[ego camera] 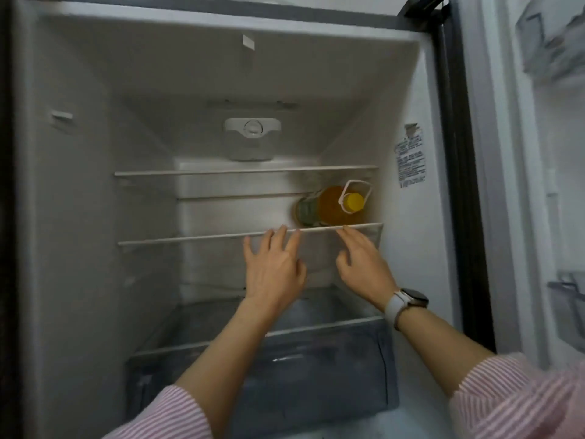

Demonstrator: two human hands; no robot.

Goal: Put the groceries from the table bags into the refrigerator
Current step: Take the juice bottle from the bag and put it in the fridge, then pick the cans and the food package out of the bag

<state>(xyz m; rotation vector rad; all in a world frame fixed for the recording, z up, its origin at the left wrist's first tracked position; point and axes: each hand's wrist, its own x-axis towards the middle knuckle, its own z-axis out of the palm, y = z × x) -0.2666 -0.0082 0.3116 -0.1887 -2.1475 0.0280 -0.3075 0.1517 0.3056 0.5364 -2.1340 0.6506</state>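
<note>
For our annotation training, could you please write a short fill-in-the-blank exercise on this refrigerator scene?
1. The oil bottle has a ____ cap.
2. The bottle lies on the ____ side of its glass shelf.
3. The watch is on the ____ wrist.
4. Both the left hand and right hand hold ____.

Missing words: yellow; right; right; nothing

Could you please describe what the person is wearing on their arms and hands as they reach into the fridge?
Both arms wear a shirt with thin pink and white stripes, the sleeves pushed up so the forearms are bare. The right wrist carries a watch with a dark rounded face and a pale strap. The left hand and right hand are bare, with no gloves or rings visible.
</note>
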